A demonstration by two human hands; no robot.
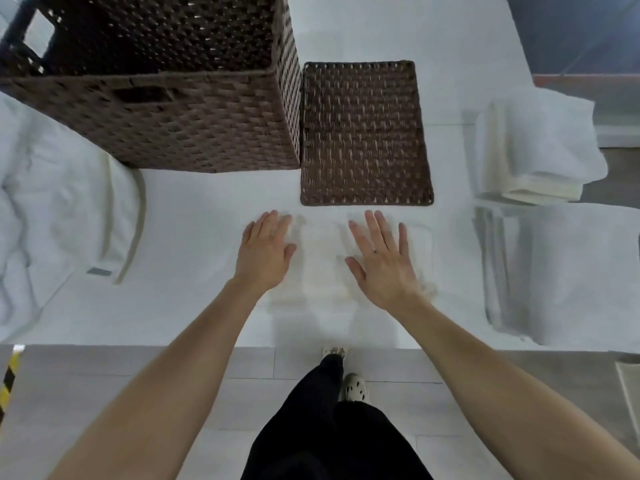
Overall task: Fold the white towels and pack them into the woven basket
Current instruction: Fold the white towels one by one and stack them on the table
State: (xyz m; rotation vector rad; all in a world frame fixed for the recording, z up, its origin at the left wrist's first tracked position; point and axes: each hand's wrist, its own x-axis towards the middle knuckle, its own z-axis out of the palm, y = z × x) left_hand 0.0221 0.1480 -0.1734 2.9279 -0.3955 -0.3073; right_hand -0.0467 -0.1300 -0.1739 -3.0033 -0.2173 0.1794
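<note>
Stands at the near edge of the white table (pixel 187 306), both bare arms stretched forward; lays the left grip (pixel 265 252) palm down, fingers straight and close together, on the left part of a folded white towel (pixel 320 271); spreads the right grip (pixel 381 261) flat on the right part of the same towel, fingers straight and fanned apart; pinches or curls round nothing with either grip; has the towel directly under and between both grips, its pale outline hard to tell from the table; faces, just beyond the right grip's fingertips, a flat brown woven panel (pixel 365 133) lying on the table, apart from the towel; finds beyond and to the left of the left grip the tall brown woven basket (pixel 156 116), upright, a handle slot in the wall toward the grips, its right wall touching or just beside the panel, cannot tell which; has well to the left of the left grip a loose heap of white towels (pixel 59 209); has to the right of the right grip a stack of folded towels (pixel 571 271), and beyond that a second folded stack (pixel 540 143); wears black trousers (pixel 329 431) and a pale shoe (pixel 355 391), nearer than both grips, on the grey floor (pixel 104 375).
</note>
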